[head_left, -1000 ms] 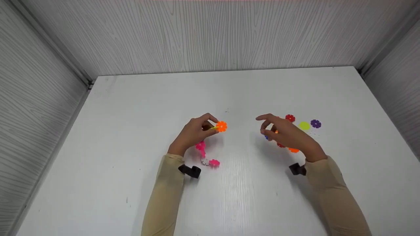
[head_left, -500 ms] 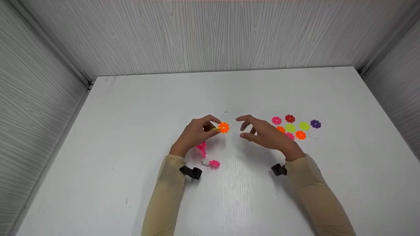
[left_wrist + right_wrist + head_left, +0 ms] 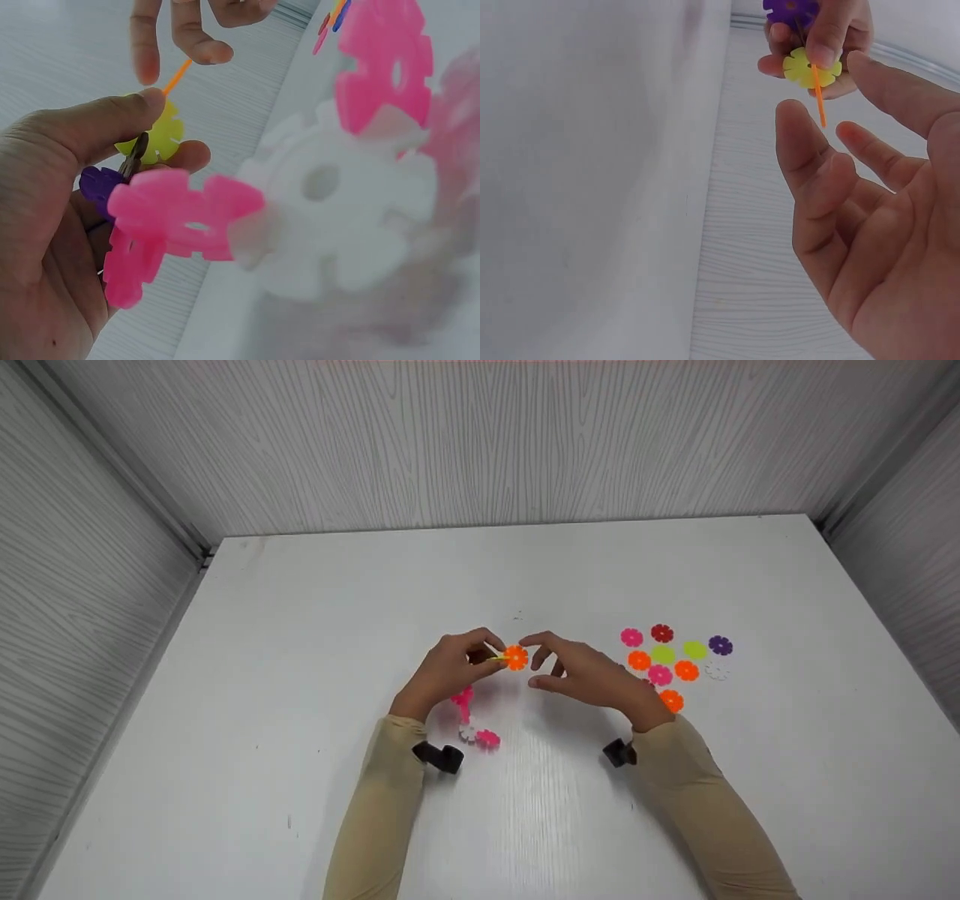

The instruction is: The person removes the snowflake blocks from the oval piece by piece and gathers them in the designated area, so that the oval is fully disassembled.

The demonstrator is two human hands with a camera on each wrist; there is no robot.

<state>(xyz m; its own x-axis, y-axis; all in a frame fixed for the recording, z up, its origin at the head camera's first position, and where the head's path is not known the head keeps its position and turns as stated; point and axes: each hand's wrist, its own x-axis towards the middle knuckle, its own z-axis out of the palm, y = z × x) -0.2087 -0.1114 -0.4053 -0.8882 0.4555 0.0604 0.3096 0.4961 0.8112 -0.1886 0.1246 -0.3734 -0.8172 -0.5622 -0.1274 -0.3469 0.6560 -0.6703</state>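
Note:
My left hand (image 3: pixel 454 669) pinches a chain of interlocking plastic flower discs between thumb and fingers. At its tip an orange disc (image 3: pixel 516 658) slots into a yellow disc (image 3: pixel 174 133), which the left thumb presses. Behind these come a dark disc (image 3: pixel 133 159), a purple disc (image 3: pixel 97 182), pink discs (image 3: pixel 165 210), a white disc (image 3: pixel 364 236) and another pink disc (image 3: pixel 382 45) at the tail. My right hand (image 3: pixel 585 673) holds nothing; its loosely bent fingers are close to the orange disc, index fingertip right beside its edge.
To the right on the white table (image 3: pixel 360 600) lie several loose discs, among them a red disc (image 3: pixel 662 633), a purple disc (image 3: pixel 721 645), an orange disc (image 3: pixel 686 670) and a white disc (image 3: pixel 718 670). Wood-grain panels (image 3: pixel 495 442) wall the back and sides.
The right hand has moved left, away from the loose discs and up to the orange disc. My left hand, still pinching the chain, has shifted slightly right and nearer the body.

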